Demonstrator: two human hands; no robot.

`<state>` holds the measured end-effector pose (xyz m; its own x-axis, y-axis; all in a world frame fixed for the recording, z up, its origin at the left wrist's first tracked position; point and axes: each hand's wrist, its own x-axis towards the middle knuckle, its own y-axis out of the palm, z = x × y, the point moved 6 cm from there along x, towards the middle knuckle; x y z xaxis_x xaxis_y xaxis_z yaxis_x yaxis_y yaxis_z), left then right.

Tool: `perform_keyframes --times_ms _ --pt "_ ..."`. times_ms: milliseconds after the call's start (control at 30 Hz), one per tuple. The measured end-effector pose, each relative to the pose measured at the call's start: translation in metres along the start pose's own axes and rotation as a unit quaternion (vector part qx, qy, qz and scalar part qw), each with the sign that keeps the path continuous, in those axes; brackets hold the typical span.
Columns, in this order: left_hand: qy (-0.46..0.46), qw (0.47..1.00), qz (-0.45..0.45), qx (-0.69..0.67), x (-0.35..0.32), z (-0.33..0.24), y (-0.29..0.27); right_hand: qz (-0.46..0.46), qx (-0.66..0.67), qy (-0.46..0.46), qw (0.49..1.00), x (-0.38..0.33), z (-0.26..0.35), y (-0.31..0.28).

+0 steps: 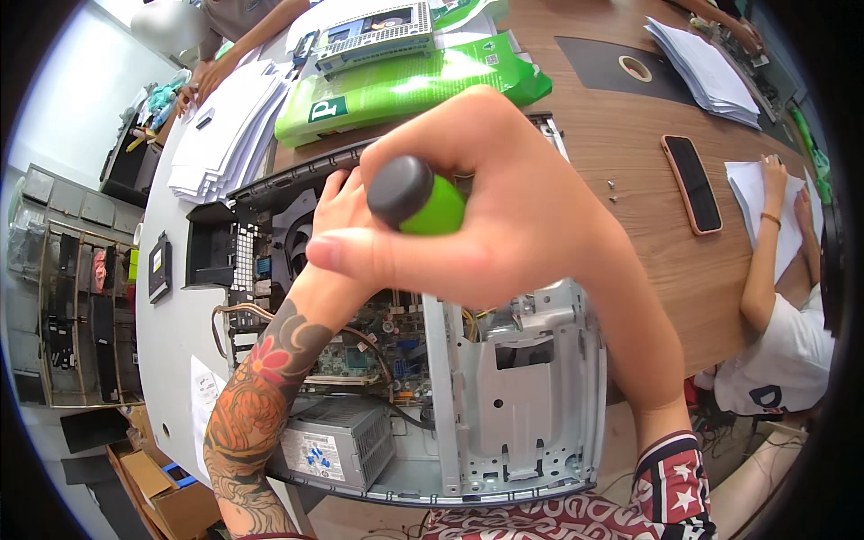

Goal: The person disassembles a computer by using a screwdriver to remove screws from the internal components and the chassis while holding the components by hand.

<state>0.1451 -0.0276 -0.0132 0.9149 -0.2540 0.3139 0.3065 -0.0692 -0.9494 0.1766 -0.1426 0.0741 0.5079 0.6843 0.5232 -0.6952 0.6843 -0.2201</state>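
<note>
Two hands work over an opened desktop computer case lying flat at the near edge of the wooden table. The right hand is wrapped tight around a screwdriver, of which only the green handle with its dark grey end cap shows; the shaft and tip are hidden under the palm, so which screw it bears on cannot be told. The left hand reaches deep into the case beside the black fan shroud, its fingers curled against the far wall; whether it pinches anything cannot be told.

To do this well, I judge the driver should stand square over the screw with steady downward pressure, the left hand bracing the part so it does not shift or pull on the cables.

Inside the case sit the green motherboard, a grey power supply at the near left corner, and a bare metal drive cage on the right, with no drive visible in it.

Beyond the case lie a green plastic pack, white paper stacks, another grey device, a phone in an orange case, a roll of tape and a few loose screws. Another person's hand rests on paper at the right.
</note>
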Motion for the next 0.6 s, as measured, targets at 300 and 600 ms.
perform_keyframes --times_ms 300,600 --pt "0.015 1.0 0.008 0.014 -0.005 0.004 -0.004 -0.03 -0.096 -0.127 0.987 -0.012 0.024 0.006" --pt "-0.001 0.998 0.007 0.06 -0.002 -0.001 -0.005 -0.001 -0.234 -0.261 0.936 -0.02 0.087 0.002"
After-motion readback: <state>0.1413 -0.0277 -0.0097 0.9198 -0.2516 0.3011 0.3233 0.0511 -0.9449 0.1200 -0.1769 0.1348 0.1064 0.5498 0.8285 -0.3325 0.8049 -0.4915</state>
